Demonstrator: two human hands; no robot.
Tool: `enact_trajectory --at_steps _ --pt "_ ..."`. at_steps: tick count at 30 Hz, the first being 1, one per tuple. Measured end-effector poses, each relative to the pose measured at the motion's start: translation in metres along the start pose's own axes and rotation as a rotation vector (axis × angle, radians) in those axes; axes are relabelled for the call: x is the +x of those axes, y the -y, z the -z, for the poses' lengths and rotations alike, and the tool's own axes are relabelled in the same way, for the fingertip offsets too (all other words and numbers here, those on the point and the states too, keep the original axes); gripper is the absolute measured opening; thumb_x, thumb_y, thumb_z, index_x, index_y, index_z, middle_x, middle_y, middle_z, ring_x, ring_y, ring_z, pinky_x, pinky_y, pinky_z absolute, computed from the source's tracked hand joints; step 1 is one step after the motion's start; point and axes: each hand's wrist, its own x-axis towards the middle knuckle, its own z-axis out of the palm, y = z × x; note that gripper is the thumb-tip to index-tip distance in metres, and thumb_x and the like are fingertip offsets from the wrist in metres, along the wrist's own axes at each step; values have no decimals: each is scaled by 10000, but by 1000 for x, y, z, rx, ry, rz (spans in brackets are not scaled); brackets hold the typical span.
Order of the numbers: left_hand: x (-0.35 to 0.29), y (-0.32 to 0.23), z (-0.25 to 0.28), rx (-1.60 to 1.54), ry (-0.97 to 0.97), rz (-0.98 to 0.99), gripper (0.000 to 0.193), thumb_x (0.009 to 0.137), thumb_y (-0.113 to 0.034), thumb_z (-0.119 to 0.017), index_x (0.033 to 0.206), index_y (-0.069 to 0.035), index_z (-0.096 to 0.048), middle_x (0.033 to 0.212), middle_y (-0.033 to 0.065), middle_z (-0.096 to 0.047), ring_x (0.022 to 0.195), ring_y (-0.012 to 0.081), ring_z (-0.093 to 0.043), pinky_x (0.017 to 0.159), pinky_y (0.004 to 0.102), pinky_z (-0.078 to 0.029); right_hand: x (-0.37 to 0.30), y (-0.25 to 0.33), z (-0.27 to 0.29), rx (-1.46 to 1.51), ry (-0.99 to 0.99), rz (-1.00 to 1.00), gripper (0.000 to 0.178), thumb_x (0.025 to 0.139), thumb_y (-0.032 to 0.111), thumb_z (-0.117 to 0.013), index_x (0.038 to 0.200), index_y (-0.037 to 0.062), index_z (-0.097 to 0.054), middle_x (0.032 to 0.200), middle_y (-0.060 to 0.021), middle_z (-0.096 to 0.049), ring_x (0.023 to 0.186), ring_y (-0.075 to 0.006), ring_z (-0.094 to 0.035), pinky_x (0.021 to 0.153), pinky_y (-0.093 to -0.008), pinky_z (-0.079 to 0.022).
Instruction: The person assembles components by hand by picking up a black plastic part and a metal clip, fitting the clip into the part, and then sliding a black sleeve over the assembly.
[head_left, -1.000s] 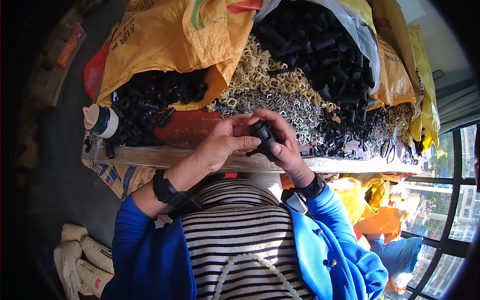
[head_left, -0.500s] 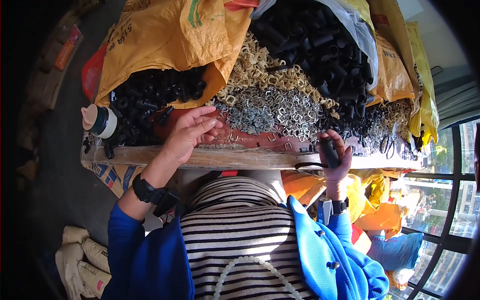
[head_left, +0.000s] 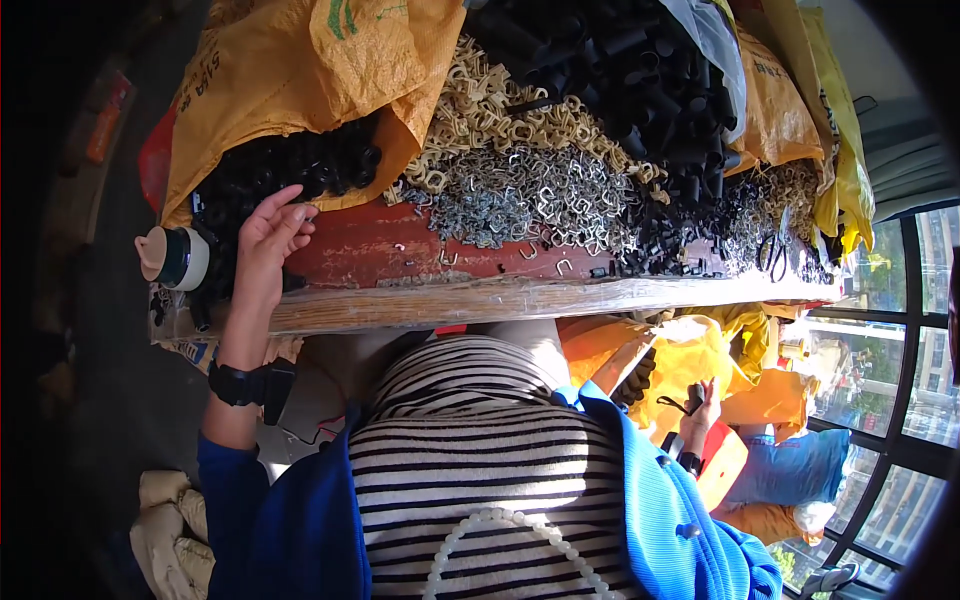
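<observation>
My right hand (head_left: pixel 708 408) is down past the table's front edge, over the open yellow sacks at the right. Its fingers are wrapped round a black cylindrical piece (head_left: pixel 695 398) with a thin dark strap sticking out to the left. Over the left part of the table, my left hand (head_left: pixel 268 240) has its index finger stretched out and apart from the thumb, the other fingers bent. No held piece can be made out there. Just beyond it lies a heap of black ring-like parts (head_left: pixel 275 165) in the mouth of an orange woven sack (head_left: pixel 290 85).
Cream-coloured clips (head_left: pixel 480 100), silvery metal rings (head_left: pixel 575 195) and black tubes (head_left: pixel 670 100) are heaped on the red tabletop (head_left: pixel 360 240). A pale-lidded jar (head_left: pixel 185 258) stands at the left corner. Scissors (head_left: pixel 775 255) lie right. Yellow sacks (head_left: pixel 690 345) hang below the edge.
My right hand has moved down and right, off the table front to the yellow sacks, with the black piece. The left hand has shifted left towards the black parts.
</observation>
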Motion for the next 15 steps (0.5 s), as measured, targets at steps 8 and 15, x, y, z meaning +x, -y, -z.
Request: enact_trajectory --at_steps 8,15 --pt "3 -9 0 1010 -180 -460 329 733 -96 -568 1041 -16 -485 920 63 -543 680 134 -536 601 236 -431 18 -15 -23 -1090 -203 858 222 723 225 -600 822 33 -554 737 -63 -533 637 -141 -484 572 -257 -393" --pt "5 1 1 1298 -27 -477 324 696 -90 -572 1002 -15 -498 944 114 -499 679 260 -540 612 311 -443 -71 72 -201 -629 511 1089 132 691 -34 -564 809 24 -560 736 -53 -530 646 -126 -508 568 -218 -408"
